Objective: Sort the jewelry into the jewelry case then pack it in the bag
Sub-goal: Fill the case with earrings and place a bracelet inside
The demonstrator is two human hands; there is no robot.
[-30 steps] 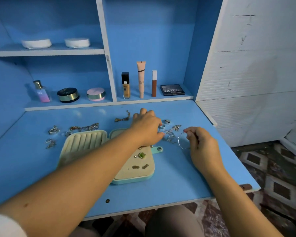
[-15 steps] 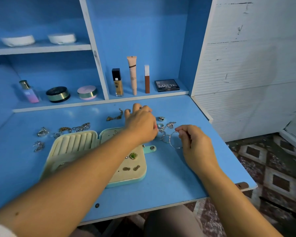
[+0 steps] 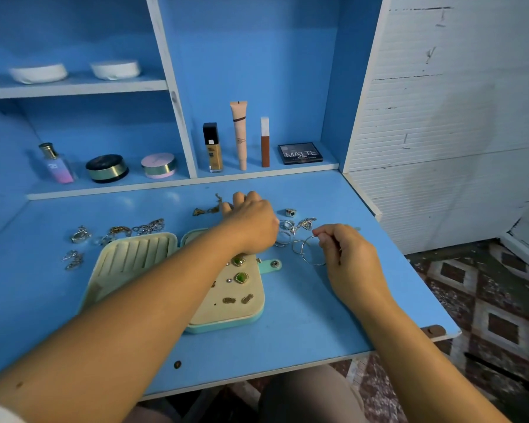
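While the right hand (image 3: 345, 251) pinches a thin silver hoop (image 3: 313, 264) just right of the open jewelry case (image 3: 129, 257), the left hand (image 3: 251, 224) curls over the case's far edge — its fingertips are hidden, so I cannot tell if it holds anything. Its arm covers part of the case.

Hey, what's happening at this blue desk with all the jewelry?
A person is sorting jewelry into an open case on the desk. The right hand pinches a silver hoop. The left hand reaches across the case to the pieces at the far side; whether it holds one is hidden. Several earrings sit in the case's right half, while rings and chains lie loose on the desk. No bag is in view.
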